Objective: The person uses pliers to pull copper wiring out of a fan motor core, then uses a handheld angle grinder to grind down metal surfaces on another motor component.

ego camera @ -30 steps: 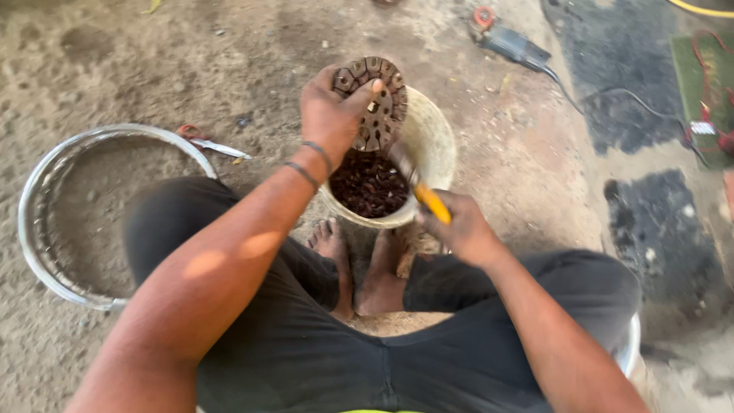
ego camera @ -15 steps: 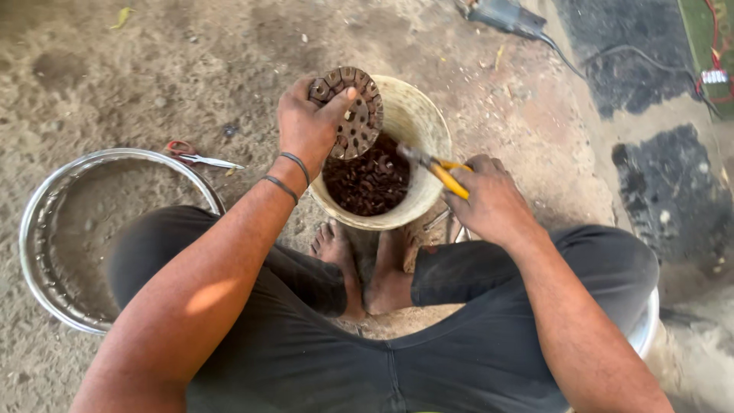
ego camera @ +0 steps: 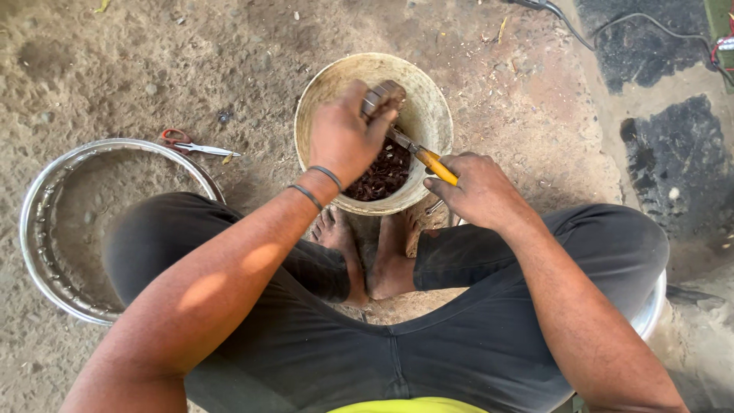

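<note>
The person sits on the dirt floor point(ego camera: 138, 69) with both bare feet point(ego camera: 367, 252) set against the base of 1 cream plastic bucket point(ego camera: 428, 107). The left hand point(ego camera: 344, 138) is over the bucket's mouth, its grip closed on 1 rusty metal part point(ego camera: 384, 95) — only an edge of it shows past the fingers, so its shape cannot be told here. The right hand point(ego camera: 478, 191) is just beside the bucket's near rim, its grip wrapped tight round the yellow handle of 1 tool point(ego camera: 424, 155), whose metal tip runs up to the part under the left hand. It looks like a screwdriver or small pick; I cannot tell which.

By my judgement the step in hand is working at the rusty part with the tool tip, over the bucket so that whatever comes loose drops in. Dark reddish bits point(ego camera: 382, 174) already lie in a heap at the bottom, too many and too small to count. The next move would call for a steady hold by the left hand while the right levers with care, as the tip could slip toward the fingers.

To the person's left lies 1 shiny metal wheel rim point(ego camera: 46, 191) flat on the floor, and just beyond it 1 pair of red-handled scissors point(ego camera: 195, 145). 1 dark cable point(ego camera: 612, 34) trails across the top right.
</note>
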A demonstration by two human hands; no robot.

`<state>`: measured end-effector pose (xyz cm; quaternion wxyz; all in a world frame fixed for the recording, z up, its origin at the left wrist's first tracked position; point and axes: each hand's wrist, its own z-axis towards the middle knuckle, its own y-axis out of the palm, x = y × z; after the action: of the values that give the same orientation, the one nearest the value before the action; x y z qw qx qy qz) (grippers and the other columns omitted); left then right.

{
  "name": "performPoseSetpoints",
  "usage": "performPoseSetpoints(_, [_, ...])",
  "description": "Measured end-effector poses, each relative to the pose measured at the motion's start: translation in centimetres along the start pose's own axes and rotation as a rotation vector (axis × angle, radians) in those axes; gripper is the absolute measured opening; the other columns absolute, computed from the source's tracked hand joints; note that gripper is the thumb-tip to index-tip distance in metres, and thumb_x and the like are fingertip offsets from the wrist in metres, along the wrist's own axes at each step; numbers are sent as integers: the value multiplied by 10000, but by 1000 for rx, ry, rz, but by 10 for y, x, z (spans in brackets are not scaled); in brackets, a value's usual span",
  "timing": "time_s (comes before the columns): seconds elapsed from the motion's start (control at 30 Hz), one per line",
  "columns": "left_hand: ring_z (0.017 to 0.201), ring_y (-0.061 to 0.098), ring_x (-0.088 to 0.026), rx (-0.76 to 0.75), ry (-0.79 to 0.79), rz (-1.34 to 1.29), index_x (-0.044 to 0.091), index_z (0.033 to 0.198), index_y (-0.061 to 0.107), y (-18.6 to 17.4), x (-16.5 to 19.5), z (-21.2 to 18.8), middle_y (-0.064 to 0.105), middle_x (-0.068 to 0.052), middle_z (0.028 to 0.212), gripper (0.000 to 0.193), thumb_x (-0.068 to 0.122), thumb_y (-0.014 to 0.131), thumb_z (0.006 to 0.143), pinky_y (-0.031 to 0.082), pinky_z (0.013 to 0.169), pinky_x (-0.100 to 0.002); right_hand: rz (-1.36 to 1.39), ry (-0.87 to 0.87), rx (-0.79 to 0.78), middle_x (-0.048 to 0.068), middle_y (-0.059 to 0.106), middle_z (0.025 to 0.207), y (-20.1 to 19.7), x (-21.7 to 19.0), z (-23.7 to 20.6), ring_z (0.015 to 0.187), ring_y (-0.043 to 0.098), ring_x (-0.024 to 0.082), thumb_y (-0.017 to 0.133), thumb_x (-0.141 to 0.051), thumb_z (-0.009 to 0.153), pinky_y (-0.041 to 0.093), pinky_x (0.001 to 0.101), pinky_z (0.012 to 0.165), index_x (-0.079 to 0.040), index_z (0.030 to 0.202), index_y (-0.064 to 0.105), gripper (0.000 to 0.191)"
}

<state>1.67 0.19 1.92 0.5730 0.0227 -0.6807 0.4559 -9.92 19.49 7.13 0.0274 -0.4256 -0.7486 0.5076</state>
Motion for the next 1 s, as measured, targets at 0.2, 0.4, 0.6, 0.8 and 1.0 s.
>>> performPoseSetpoints(0.2, [704,670,-415,75,315,141,45,1055,539,4,12,-16,677,-169,851,315,237,746,916,516,592,-520,21,106,-33,211,684,779,4,-15,-4,714,694,353,657,-402,960,541,490,720,-36,1014,731,377])
performPoseSetpoints(0.4, [721,679,-396,93,277,108,50,981,541,1,14,-9,683,-172,823,320,270,770,939,511,614,-519,200,58,74,182,648,862,23,4,2,700,685,330,706,-349,924,549,460,666,-19,1046,720,352])
performPoseSetpoints(0.6, [793,755,-219,399,36,-260,44,1027,690,-7,0,5,773,-142,904,300,277,845,918,587,692,-371,-58,-229,461,199,598,918,39,13,4,774,619,377,773,-281,894,523,504,668,-42,1042,753,281])
performPoseSetpoints(0.8, [671,664,-137,253,-534,-920,-20,1039,694,-25,-22,17,741,-55,833,354,214,832,812,556,578,-308,-112,-379,539,178,601,941,32,11,6,781,631,346,789,-286,885,535,491,657,-75,1017,733,255])
performPoseSetpoints(1.0, [751,714,-118,117,-228,-869,3,1078,710,-34,-26,15,766,-57,915,382,239,876,828,616,649,-267,855,13,-169,127,679,821,24,26,9,627,690,239,692,-371,907,570,419,540,-64,950,674,311])
